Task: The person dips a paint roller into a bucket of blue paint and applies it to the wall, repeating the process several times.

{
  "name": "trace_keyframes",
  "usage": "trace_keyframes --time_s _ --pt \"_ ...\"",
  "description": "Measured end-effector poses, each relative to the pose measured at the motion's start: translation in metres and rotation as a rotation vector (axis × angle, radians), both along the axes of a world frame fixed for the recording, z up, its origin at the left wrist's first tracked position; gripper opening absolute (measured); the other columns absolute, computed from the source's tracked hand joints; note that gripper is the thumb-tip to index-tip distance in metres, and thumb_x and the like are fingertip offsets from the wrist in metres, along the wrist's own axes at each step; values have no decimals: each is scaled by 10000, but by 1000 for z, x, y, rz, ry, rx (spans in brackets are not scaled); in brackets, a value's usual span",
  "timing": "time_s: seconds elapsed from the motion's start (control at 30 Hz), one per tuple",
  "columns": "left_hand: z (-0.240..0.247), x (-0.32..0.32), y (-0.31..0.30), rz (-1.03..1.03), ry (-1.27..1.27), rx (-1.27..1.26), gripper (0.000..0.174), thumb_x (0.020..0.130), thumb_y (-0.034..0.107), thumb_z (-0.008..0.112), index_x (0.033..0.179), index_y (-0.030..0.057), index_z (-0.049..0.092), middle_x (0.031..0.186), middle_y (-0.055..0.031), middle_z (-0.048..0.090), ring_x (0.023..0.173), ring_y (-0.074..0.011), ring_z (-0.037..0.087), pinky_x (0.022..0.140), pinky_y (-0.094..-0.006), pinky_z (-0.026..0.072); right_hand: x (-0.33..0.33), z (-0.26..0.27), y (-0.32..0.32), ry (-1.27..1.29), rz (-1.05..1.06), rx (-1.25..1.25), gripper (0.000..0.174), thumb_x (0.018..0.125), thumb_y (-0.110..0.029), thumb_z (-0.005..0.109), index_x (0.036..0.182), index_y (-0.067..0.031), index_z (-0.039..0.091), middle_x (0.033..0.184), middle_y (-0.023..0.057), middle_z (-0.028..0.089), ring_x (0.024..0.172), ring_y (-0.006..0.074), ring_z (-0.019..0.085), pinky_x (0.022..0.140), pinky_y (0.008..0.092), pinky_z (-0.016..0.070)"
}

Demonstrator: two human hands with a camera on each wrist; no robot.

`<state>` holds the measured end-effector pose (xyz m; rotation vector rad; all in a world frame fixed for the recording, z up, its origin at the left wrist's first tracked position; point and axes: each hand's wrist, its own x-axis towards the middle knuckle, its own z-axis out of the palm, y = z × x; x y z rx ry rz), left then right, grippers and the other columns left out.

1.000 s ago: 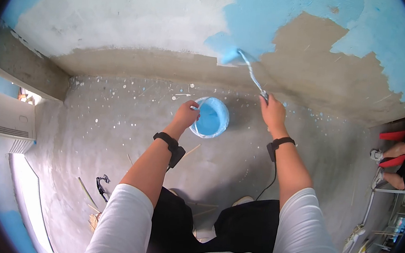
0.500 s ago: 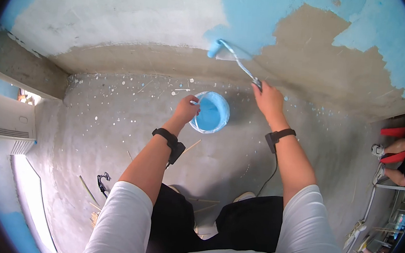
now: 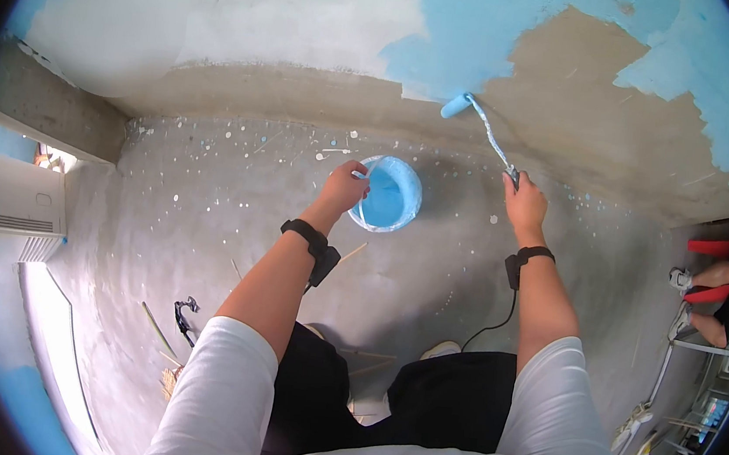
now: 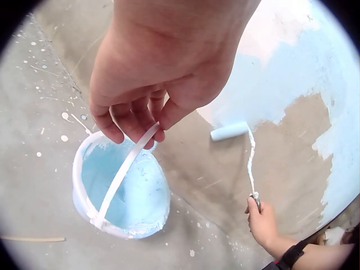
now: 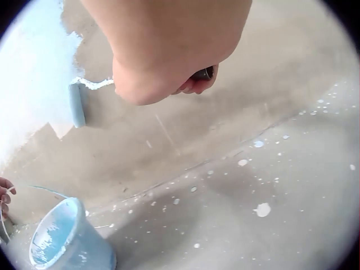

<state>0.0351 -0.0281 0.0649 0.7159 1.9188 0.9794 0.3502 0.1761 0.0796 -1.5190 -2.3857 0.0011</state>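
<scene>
My left hand [image 3: 343, 192] pinches the thin white handle [image 4: 125, 169] of a paint bucket [image 3: 416, 199], with blue paint inside and smeared on its rim. In the right wrist view the bucket [image 5: 97, 247] stands at the lower left. My right hand [image 3: 526, 210] grips the dark grip of a paint roller [image 3: 455, 105], whose wire frame is coated with paint. The blue roller head [image 4: 229, 131] lies at the lower edge of the blue paint on the wall [image 3: 570, 98]; whether it touches the wall I cannot tell.
Paint drops dot the grey floor [image 3: 229, 179]. Thin sticks [image 3: 369, 364] and a black object [image 3: 184, 320] lie near my feet. A white appliance [image 3: 11, 207] is at the left. At the right are a seated person's legs [image 3: 715, 274] and a metal rack [image 3: 713, 345].
The roller first moved left along the paint's lower edge, then back to the right with my right hand. My left hand still holds the bucket handle.
</scene>
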Motion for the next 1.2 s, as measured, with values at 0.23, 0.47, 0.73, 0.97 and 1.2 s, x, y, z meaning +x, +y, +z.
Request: trace_keyframes --time_s 0.23,0.47,0.73,0.97,1.2 --pt "-7 -2 0 -7 -28 31 237 836 63 618 1066 6 611 800 -120 705 683 -181 681 656 -316 535 -68 29 -11 5 144 8 416 918 -474 591 816 -71 601 685 158 666 654 385 660 584 475 517" --pt "4 0 -2 8 -24 2 235 836 67 619 1064 11 615 817 -118 709 706 -186 686 667 -313 537 -89 31 -15 23 186 16 426 919 -471 590 791 -65 600 690 155 667 674 378 663 599 475 520" --pt "-3 -1 1 0 -40 8 253 826 68 622 1073 14 613 828 -122 712 716 -187 690 672 -316 540 -25 2 0 -39 53 10 434 926 -489 573 800 -74 598 703 155 676 658 387 664 591 478 521" --pt "-4 0 3 -11 -60 7 253 826 67 620 1073 12 614 821 -126 712 710 -186 688 675 -317 540 -88 32 -18 -11 154 -9 419 920 -481 587 807 -77 597 701 152 670 669 370 665 597 470 519" --pt "1 -1 -2 19 -86 3 276 832 78 612 1098 8 612 828 -122 709 715 -185 685 673 -315 535 -53 19 -11 38 152 -19 381 929 -462 586 895 -85 627 723 151 666 687 382 641 591 467 495"
